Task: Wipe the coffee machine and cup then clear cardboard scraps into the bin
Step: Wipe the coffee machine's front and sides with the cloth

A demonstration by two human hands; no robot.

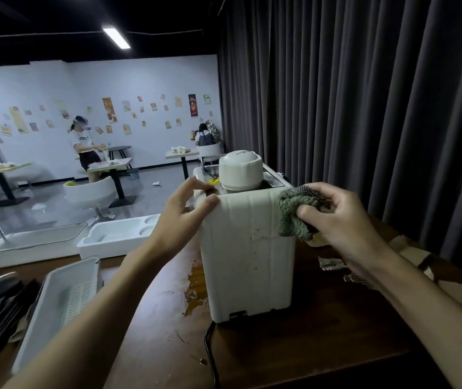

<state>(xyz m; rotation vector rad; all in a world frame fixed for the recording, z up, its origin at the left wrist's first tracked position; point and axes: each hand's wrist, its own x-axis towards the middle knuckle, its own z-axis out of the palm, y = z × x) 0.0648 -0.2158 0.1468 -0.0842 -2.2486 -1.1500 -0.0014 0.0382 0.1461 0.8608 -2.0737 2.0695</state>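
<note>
The left hand (185,213) grips the top left corner of the coffee machine (248,262): its thumb presses on the near face just under the top edge, and its fingers curl over that edge onto the top. The right hand (339,220) is closed round a bunched green cloth (294,213), pinched between thumb and curled fingers, and the cloth is pressed against the upper right edge of the machine's near face. The machine is a white upright box with brownish specks and streaks on its near side, standing on the dark wooden table (322,349) between the two hands, with a round white cap (239,171) on top at the far side. A black cord (210,352) runs from its base toward the near edge of the table. Just left of the machine's base the tabletop carries a brownish wet stain (193,287). Cardboard scraps (332,263) lie on the table to the right of the machine, under and beyond the right forearm, some pale and some ribbed. At the near left lies a white slotted tray (64,299), and farther left a white moulded tray (117,238). A dark curtain (364,108) hangs behind the table on the right.
</note>
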